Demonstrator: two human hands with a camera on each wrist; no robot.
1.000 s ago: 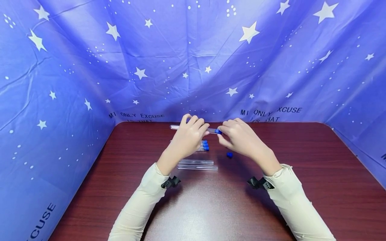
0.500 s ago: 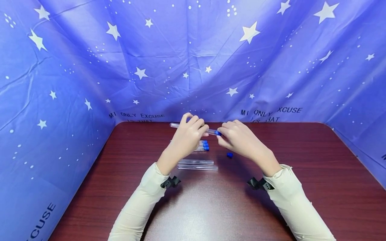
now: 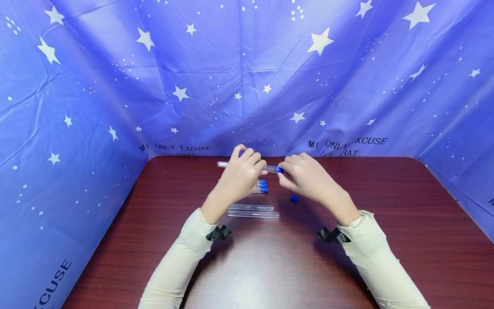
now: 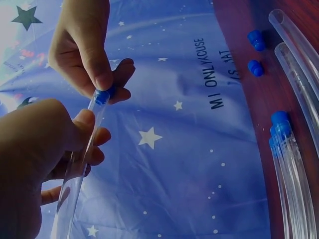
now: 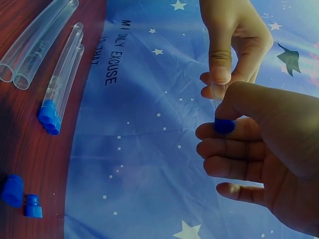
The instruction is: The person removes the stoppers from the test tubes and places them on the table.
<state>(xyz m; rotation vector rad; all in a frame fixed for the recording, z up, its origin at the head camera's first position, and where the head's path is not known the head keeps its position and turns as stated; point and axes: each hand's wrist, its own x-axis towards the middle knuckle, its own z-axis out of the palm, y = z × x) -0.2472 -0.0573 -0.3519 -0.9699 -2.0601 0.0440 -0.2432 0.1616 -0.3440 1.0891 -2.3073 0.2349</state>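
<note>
Capped tube held between two hands over a lettered backdrop

From my remote station I see a clear tube (image 3: 222, 164) above the far part of the table (image 3: 270, 262), nearly level, with a blue cap (image 5: 224, 125) at its right end. I cannot tell whether the cap is fully seated. The left hand (image 3: 240, 177) is closed round the tube, thumb against fingers. The right hand (image 3: 310, 177) is partly closed: its thumb and index finger pinch the cap, while the other fingers extend loosely beside one another.

On the table, two uncapped tubes (image 3: 253, 215) lie side by side. Just beyond them, partly hidden by the left hand in the head view, I find a bundle of blue-capped tubes (image 3: 262, 187). Two loose caps (image 5: 12, 190) lie near each other, to the right of both groups.

Lettering: the starry curtain (image 3: 239, 51) carries black capitals, "MI ONLY EXCUSE" over "IS THAT", repeated with folds cutting into some words; "XCUSE" runs up its left side. Marks on an uncapped tube are too small for me to read.
</note>
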